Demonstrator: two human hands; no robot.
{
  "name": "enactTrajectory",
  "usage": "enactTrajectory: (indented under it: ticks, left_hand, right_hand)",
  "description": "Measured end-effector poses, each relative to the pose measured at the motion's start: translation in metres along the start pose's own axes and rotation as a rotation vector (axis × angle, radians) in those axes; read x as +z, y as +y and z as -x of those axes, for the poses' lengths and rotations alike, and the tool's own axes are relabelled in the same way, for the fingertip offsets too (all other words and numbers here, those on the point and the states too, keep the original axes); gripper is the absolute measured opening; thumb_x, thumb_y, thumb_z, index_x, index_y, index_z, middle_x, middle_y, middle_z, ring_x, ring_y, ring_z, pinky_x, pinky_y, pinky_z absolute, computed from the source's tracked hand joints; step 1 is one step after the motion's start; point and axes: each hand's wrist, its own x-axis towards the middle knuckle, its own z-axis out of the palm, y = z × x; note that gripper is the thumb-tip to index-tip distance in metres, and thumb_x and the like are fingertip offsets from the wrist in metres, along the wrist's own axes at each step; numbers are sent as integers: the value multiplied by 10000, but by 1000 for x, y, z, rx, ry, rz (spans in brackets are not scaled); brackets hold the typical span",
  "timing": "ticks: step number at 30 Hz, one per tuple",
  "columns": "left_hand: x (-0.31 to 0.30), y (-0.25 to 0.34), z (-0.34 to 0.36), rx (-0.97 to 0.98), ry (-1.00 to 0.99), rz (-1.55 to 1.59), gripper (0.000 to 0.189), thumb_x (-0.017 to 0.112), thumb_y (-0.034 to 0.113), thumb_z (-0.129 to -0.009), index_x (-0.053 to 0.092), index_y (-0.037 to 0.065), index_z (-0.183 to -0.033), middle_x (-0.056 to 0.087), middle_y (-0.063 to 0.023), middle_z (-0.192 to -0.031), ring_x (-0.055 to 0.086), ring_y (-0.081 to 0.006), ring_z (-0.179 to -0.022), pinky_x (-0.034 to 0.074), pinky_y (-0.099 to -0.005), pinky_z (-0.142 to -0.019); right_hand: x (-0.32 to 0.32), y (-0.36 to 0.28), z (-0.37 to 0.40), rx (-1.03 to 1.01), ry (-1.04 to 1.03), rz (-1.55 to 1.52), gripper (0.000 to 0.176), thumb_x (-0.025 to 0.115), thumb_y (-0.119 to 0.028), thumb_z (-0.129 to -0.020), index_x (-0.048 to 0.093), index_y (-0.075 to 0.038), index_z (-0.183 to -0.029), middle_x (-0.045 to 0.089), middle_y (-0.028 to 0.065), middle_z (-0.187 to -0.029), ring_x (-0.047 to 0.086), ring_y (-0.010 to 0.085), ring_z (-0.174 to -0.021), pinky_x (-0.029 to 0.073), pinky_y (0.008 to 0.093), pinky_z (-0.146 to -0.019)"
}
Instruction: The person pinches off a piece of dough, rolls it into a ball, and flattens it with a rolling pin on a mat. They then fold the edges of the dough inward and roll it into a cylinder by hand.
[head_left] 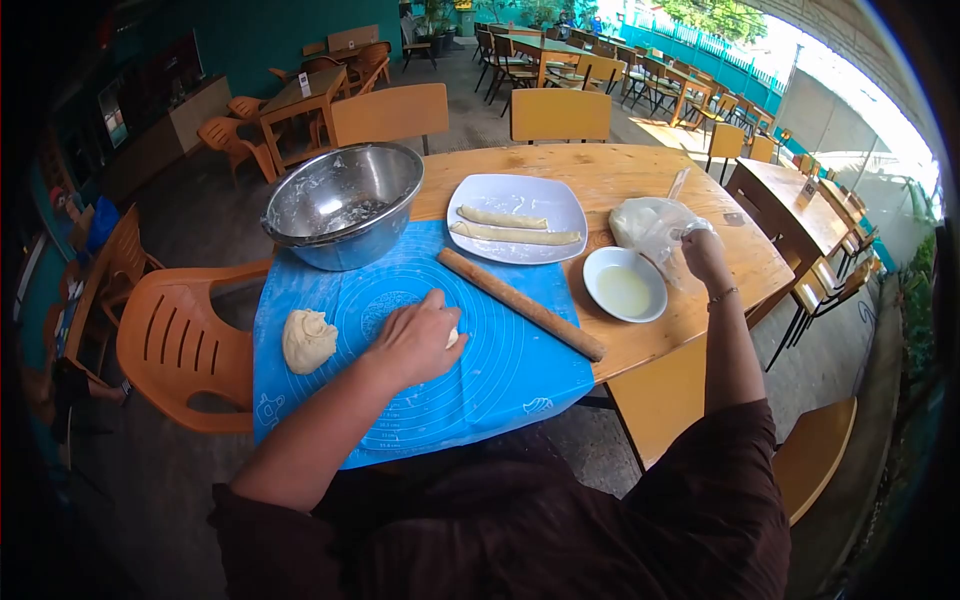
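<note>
My left hand (420, 338) rests on the blue baking mat (500, 375), its fingers curled over a small piece of dough (453, 338) that shows only at the thumb side. To its left sits a larger lump of dough (310, 341). My right hand (707, 258) is closed at the edge of a clear plastic bag (645, 224) with white powder inside; its fingertips are partly hidden. A wooden rolling pin (520, 303) lies slantwise across the mat. Beside the bag stands a white bowl (625, 284) of pale liquid.
A floury steel bowl (345, 250) stands at the mat's back left corner. Two dough strips (515, 234) lie on a white square plate (560, 192). An orange plastic chair (190, 345) is at the left, with wooden chairs (560, 116) along the table's far side.
</note>
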Motion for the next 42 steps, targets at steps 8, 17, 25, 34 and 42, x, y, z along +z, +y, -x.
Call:
enactTrajectory:
  ticks: [8,17,25,34,42]
  left_hand:
    - [17,18,-42,55,-86,-46,433,559,197,-894,582,-55,-1245,496,-212,-1350,640,-375,-1027,512,-461,-912]
    - [18,19,-56,-15,-184,-6,572,536,238,-865,498,8,-1387,344,-180,-1538,572,-366,-1202,456,-457,-1031]
    - [20,20,-59,-27,-178,-18,585,539,253,-869,486,13,-1400,344,-173,-1540,554,-369,-1225,438,-456,-1051]
    - [19,21,-61,-36,-203,-39,587,534,262,-893,459,26,-1425,338,-163,-1547,523,-363,-1265,418,-458,-1075]
    - [23,16,-56,-59,-141,27,552,535,285,-907,495,54,-1407,354,-147,-1542,524,-360,-1263,415,-454,-1079]
  right_hand:
    - [59,-10,-46,-102,-170,181,251,607,-158,-848,689,-49,-1060,684,177,-1047,638,303,-1024,497,375,-859]
    - [98,-22,-88,-250,-346,598,236,582,-172,-913,691,-84,-1103,688,133,-1094,640,252,-1025,490,348,-882]
    - [90,74,-114,419,-265,-307,321,502,-205,-942,655,-41,-1172,652,179,-1214,632,287,-1109,504,394,-934]
    - [22,44,-57,712,16,-1800,352,379,-162,-998,581,35,-1208,620,199,-1240,625,343,-1077,459,502,-1003]
    - [0,58,-14,952,383,-1956,243,365,-6,-957,551,15,-1112,621,138,-1103,604,272,-935,519,388,-793]
